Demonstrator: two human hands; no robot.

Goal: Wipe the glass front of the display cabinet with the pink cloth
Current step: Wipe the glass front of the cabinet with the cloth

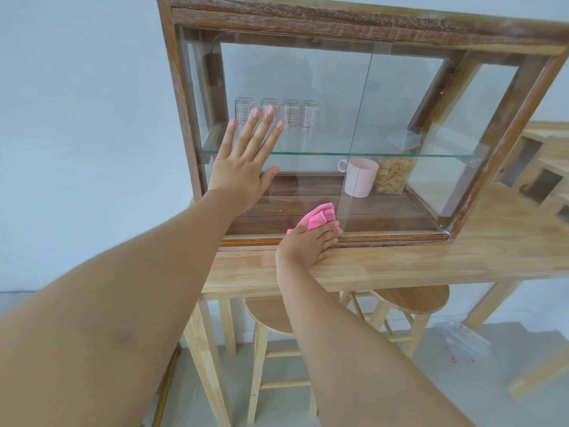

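Note:
A wooden display cabinet (354, 29) with a glass front (308, 87) of two sliding panes stands on a light wooden table. My left hand (246, 161) lies flat and spread on the left pane, fingers pointing up. My right hand (308, 240) presses a folded pink cloth (320, 215) against the bottom of the glass, close to the lower frame and just left of where the panes overlap. Part of the cloth is hidden under my fingers.
Inside, several measuring glasses (292, 117) stand on a glass shelf (400, 154); below are a pink mug (360, 181) and a jar of flakes (395, 174). The table (400, 266) has two round stools (415, 298) beneath. A wooden rack (542, 174) sits at right.

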